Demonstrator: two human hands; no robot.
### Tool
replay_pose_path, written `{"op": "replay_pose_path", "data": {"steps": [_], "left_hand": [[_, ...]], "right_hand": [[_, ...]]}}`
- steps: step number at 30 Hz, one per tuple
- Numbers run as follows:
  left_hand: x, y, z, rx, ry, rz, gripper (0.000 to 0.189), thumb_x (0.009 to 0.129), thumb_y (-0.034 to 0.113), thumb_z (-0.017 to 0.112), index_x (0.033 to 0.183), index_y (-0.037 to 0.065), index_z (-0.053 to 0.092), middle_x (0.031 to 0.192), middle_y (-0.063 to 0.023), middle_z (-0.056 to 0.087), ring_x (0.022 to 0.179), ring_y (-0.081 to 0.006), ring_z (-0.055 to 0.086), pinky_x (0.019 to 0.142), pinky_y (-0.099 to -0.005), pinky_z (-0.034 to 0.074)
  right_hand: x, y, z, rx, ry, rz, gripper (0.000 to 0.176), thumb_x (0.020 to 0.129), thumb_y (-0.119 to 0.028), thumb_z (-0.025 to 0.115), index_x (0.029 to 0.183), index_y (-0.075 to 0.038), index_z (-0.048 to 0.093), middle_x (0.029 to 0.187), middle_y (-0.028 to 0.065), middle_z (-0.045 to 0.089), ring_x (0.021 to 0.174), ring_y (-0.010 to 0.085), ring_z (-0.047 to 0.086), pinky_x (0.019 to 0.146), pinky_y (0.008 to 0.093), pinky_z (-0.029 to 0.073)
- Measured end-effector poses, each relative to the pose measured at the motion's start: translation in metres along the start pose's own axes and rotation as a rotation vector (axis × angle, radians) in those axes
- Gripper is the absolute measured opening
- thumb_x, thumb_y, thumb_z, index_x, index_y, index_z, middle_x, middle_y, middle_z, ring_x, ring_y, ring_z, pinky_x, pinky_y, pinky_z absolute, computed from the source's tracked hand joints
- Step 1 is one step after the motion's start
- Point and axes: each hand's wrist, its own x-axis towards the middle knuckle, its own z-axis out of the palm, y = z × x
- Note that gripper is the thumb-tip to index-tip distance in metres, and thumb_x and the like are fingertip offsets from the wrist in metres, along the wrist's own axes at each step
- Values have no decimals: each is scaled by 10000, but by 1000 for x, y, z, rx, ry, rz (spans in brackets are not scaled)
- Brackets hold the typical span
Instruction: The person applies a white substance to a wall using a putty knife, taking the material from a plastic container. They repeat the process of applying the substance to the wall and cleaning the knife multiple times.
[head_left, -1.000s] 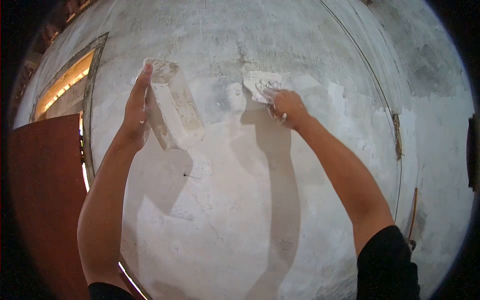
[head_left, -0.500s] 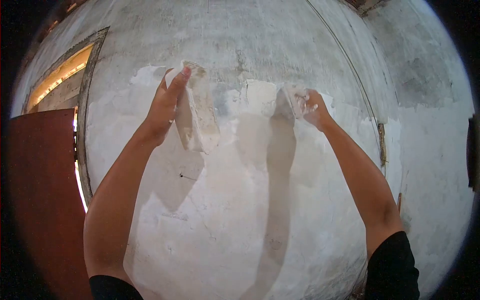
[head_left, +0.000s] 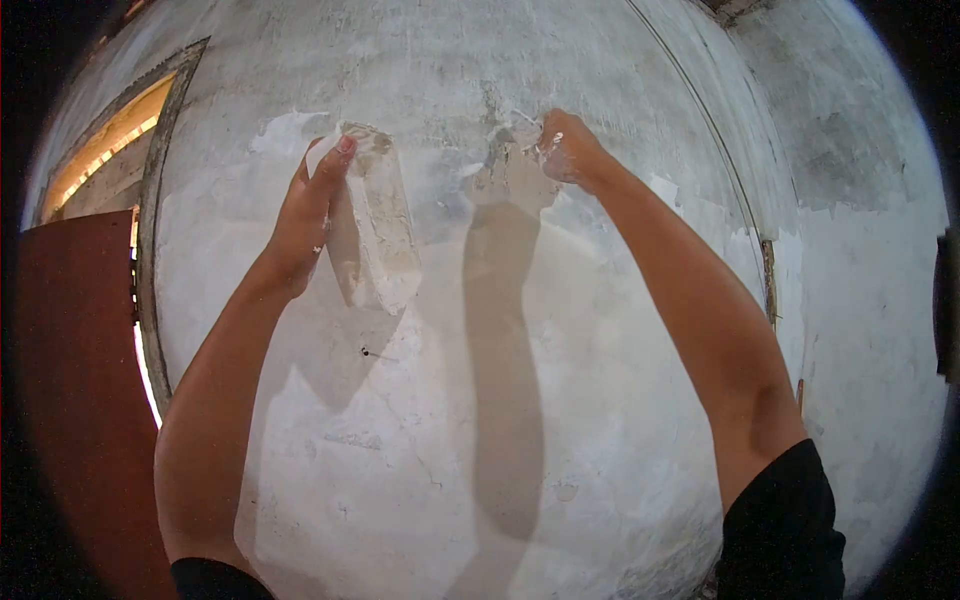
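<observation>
My left hand (head_left: pixel 318 205) grips a long, plaster-smeared trough (head_left: pixel 378 225) by its upper left side, thumb over the rim. It is held tilted in front of the wall. My right hand (head_left: pixel 568 150), with white plaster on its fingers, is closed around a flat scraper (head_left: pixel 524 128), of which only a pale edge shows near the wall. The scraper is at a patch of fresh plaster, below a rough grey area. Wet white plaster (head_left: pixel 580 270) covers much of the wall in front of me.
A red-brown door (head_left: pixel 80 380) stands at the left, below a lit opening (head_left: pixel 110 140) in a frame. A thin cable (head_left: pixel 690 110) runs down the wall (head_left: pixel 400 60) at the right. A small nail (head_left: pixel 366 351) sticks out below the trough.
My right hand has moved left and up along the wall, and the scraper's face no longer shows broadly. My left hand and the trough have shifted slightly left in view.
</observation>
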Motion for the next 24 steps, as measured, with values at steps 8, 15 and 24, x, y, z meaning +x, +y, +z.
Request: {"op": "replay_pose_path", "data": {"steps": [8, 15, 24], "left_hand": [[12, -9, 13, -89, 33, -4, 800, 853, 631, 518, 1379, 53, 349, 1319, -136, 456, 1236, -256, 434, 1051, -374, 331], [25, -7, 40, -168, 11, 3, 921, 836, 686, 473, 1450, 31, 268, 1455, -159, 342, 1325, -280, 367, 1081, -369, 305], [21, 4, 57, -165, -27, 23, 946, 825, 720, 433, 1475, 69, 214, 1485, -167, 289, 1355, -301, 324, 1111, -399, 258]], "right_hand": [[-16, -23, -48, -256, -603, -412, 316, 697, 7, 577, 990, -50, 682, 891, 183, 657, 847, 319, 617, 728, 370, 480], [-15, -15, -71, -466, -879, -557, 148, 708, -40, 593, 839, -45, 662, 685, 166, 589, 687, 320, 496, 674, 418, 427], [-39, 42, -83, -322, -944, -551, 233, 694, -3, 580, 906, -34, 672, 648, 125, 591, 573, 213, 456, 589, 385, 401]]}}
